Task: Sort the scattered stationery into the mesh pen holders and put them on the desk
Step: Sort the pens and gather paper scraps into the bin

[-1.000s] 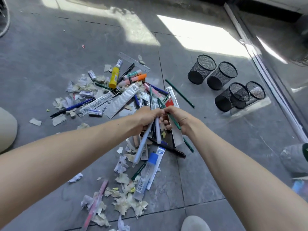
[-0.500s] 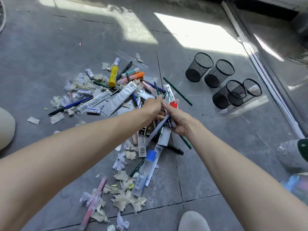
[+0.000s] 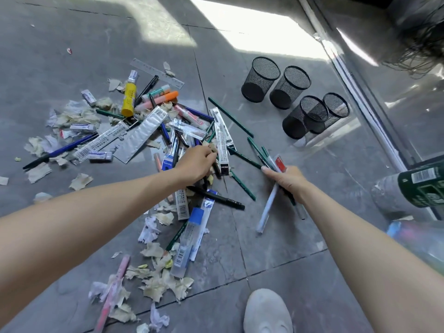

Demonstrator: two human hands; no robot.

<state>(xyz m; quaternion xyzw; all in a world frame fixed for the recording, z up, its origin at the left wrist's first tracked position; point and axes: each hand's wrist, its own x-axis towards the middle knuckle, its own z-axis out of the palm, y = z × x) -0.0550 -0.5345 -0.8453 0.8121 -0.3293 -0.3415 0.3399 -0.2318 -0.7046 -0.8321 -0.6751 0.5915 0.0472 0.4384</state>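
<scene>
My right hand (image 3: 287,181) is right of centre in the frame, fingers curled tightly round a bundle (image 3: 267,207) of pens and green pencils. A white pen sticks out below my fist toward the lower right. The pencil tips and a red-capped piece fan out above my thumb. The bundle is lifted clear of the pile (image 3: 139,138).

My left hand (image 3: 195,164) is at the centre, palm down on the near edge of the pile. Its fingers are bent and narrow, and the tips dig in among packaged refills and a paper scrap. I cannot tell whether they have hold of anything.

The pile spreads from the centre to the upper left across the grey floor (image 3: 72,32). It is made of pens, pencils, boxed refills, erasers, highlighters, a yellow glue (image 3: 128,98) tube and a clear ruler (image 3: 157,73) at its far edge. Torn scraps (image 3: 156,284) trail down to the lower left.

The four black holders (image 3: 260,79) sit on the floor in the upper right, well apart from the pile. They are in two pairs, and the nearer pair is touching.

My shoe (image 3: 266,311) shows at the bottom edge.
</scene>
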